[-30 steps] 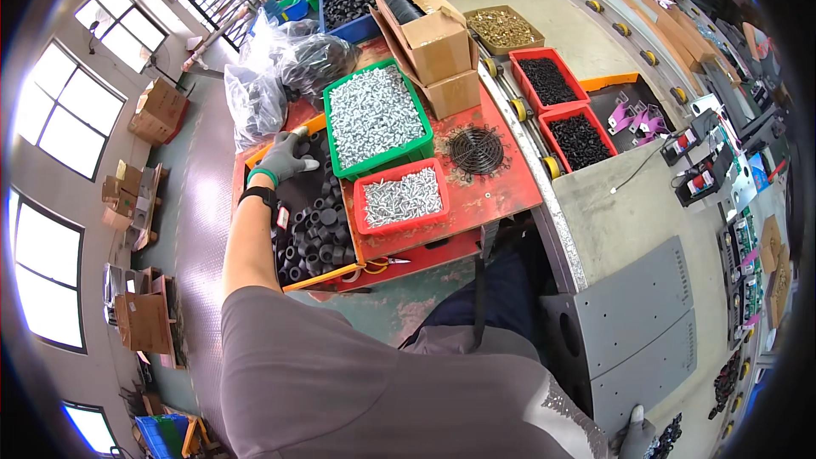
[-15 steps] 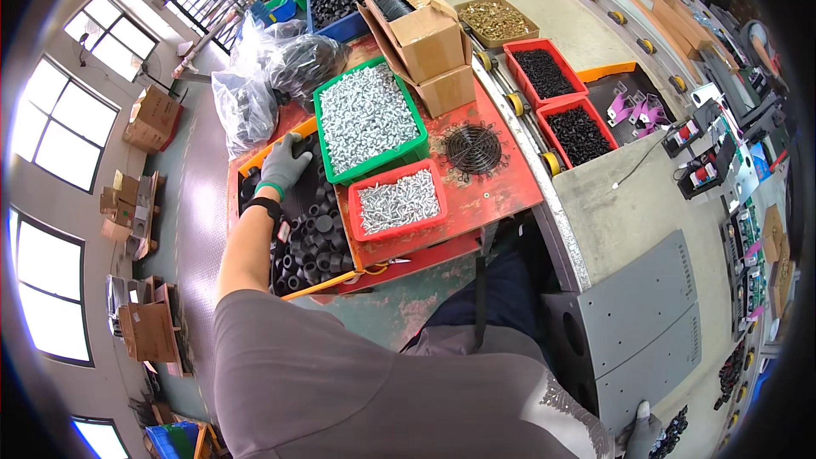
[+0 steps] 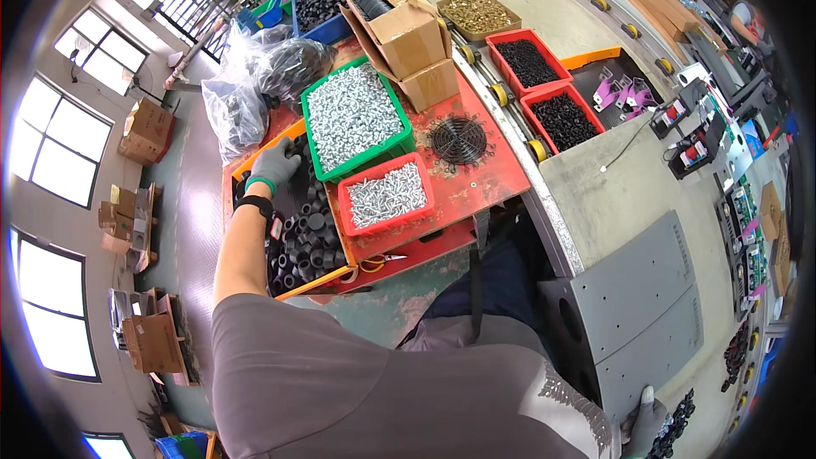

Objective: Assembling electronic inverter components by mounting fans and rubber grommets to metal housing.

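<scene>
L hand (image 3: 274, 163), in grey glove w/ green cuff, has its fingers bent downward inside the orange-edged bin (image 3: 295, 130), toward the far end. Fingertips are hidden, so I cannot tell how far the grip is closed, nor if it has hold of any pc. Black plastic parts (image 3: 308, 242), round and hollow-looking, lie in a loose heap in the same bin, mostly nearer to the body than this hand. Black band (image 3: 255, 202) is on the L wrist.

R hand (image 3: 644, 427), also gloved, is at the near edge of the grey panel (image 3: 629, 302), thumb touching it; the other fingers are mostly out of sight, so I cannot tell how firm this hold is. Panel lies on the R side, w/ small holes.

Just R of the bin, on the red table (image 3: 501, 177), stand the green tray (image 3: 367, 158) w/ silver pcs and, nearer, the red tray (image 3: 393, 217) w/ silver screws. Black wire guard (image 3: 459, 141) lies flat beside them, approx. round.
</scene>
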`<state>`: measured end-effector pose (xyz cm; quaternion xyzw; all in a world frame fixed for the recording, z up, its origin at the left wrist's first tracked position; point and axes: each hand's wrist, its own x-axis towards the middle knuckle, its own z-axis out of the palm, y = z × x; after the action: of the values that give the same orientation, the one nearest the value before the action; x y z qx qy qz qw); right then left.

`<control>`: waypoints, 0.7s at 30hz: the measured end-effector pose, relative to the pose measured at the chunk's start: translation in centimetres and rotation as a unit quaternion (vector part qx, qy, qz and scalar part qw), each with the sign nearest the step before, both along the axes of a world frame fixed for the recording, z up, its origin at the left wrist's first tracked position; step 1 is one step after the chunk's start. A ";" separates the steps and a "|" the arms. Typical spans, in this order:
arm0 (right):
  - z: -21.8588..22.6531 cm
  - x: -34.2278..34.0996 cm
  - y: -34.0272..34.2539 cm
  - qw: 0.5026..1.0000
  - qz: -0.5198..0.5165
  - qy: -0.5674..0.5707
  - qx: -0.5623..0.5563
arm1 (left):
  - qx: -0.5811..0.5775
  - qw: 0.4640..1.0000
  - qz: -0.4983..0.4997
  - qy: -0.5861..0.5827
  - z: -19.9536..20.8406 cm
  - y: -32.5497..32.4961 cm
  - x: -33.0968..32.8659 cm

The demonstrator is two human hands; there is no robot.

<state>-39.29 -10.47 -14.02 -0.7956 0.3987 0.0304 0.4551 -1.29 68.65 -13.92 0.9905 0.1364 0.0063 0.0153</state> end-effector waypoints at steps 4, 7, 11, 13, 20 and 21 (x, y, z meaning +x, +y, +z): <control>-0.8 -0.7 -0.2 0.999 -0.014 -0.019 -0.037 | -0.345 0.931 0.096 -0.076 2.1 -0.8 -0.2; -0.9 -1.0 -0.4 0.999 -0.015 -0.008 -0.041 | -0.668 0.708 0.213 -0.086 5.9 -2.8 -1.4; -0.5 -0.4 0.1 0.996 0.005 -0.046 -0.078 | -0.767 0.635 0.077 -0.052 11.4 -11.1 -2.1; 1.1 0.0 -0.2 0.990 0.011 0.139 -0.026 | -0.799 0.599 -0.055 0.020 13.4 -18.1 -1.5; 6.3 -4.1 3.8 0.991 0.020 -0.043 -0.128 | -0.580 0.603 -0.402 0.372 13.3 -49.5 -6.0; 7.0 -5.7 4.3 0.998 -0.011 -0.065 -0.025 | -0.543 0.632 -0.441 0.333 12.1 -53.3 -8.1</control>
<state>-44.99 -6.22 -6.97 -0.8028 0.3774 -0.0364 0.4602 -9.40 15.33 -1.79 0.6800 -0.3425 -0.4064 0.5051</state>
